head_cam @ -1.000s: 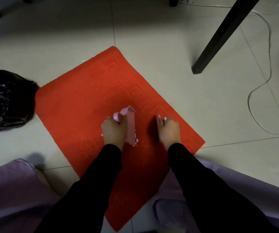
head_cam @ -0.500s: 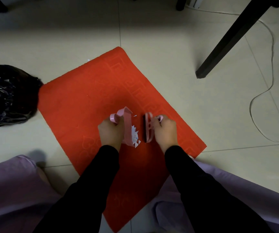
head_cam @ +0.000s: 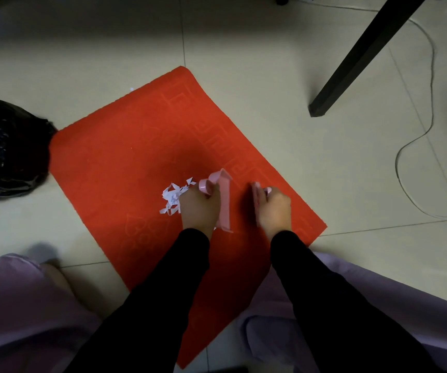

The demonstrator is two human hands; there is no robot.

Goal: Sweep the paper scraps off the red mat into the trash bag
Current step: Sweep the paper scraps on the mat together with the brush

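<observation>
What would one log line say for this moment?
left hand grips pink dustpan | right hand grips pink brush | paper scraps piled on red mat | trash bag beside mat

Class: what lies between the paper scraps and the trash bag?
Only bare red mat: the head view shows nothing else between the scraps and the bag, which sits at the mat's left edge.

The mat [head_cam: 125, 157] is matt red with a pattern pressed into its surface. The scraps [head_cam: 172, 197] are thin white paper. The bag [head_cam: 4, 152] is black plastic, crinkled and glossy. The dustpan [head_cam: 223, 200] is smooth pink plastic; the brush [head_cam: 256, 196], blurred, is probably the same. The floor [head_cam: 270, 63] is smooth pale tile with a faint sheen.
</observation>
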